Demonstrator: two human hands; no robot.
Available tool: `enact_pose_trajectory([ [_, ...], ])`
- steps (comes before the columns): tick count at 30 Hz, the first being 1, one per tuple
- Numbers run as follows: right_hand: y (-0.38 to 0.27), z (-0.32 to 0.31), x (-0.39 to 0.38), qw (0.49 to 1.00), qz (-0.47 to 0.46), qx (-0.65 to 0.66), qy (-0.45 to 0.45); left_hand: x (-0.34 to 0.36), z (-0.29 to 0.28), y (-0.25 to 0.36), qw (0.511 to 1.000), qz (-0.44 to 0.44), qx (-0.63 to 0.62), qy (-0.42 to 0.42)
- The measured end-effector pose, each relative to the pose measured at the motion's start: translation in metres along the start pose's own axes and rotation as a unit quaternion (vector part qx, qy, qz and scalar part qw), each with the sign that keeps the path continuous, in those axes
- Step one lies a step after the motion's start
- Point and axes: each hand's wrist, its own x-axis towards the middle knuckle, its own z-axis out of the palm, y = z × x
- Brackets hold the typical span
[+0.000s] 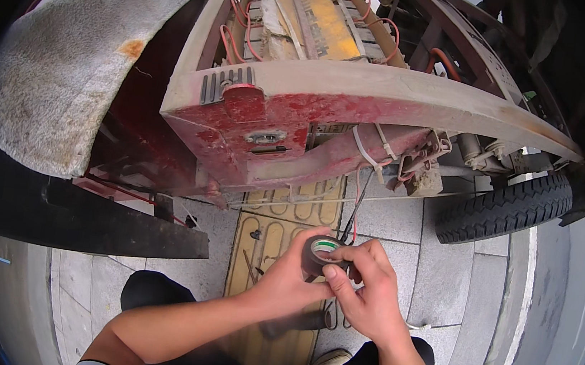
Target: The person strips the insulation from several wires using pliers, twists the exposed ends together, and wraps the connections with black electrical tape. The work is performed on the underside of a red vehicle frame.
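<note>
Both hands meet in front of me around a roll of black tape (311, 257), whose core shows a white and green lining. My left hand (289, 274) wraps the roll from the left. With fingers curled, my right hand (372, 292) pinches at the roll's right side; whether a loose end of tape is between the fingertips is not clear. Just behind the hands, thin red and black wires (356, 211) hang down from a red vehicle frame (294, 103).
Red wires (236, 28) run around a yellow board (332, 25) inside the frame. A black tyre (509, 211) stands at right; a grey fleecy cover (68, 63) hangs at left. On the yellow tactile paving (250, 239) lie thin sticks and a dark cylinder (302, 320).
</note>
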Motion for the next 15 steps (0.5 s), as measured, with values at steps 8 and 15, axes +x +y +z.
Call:
enact_pose_trajectory([
  [8,0.036,0.014,0.017,0.913,0.236,0.329,0.039,0.022,-0.011,0.019,0.952,-0.146,-0.254,0.09],
  [15,0.045,0.005,0.016,0.964,0.195,0.158,-0.085,0.032,-0.011,-0.005,0.985,-0.077,-0.155,0.019],
])
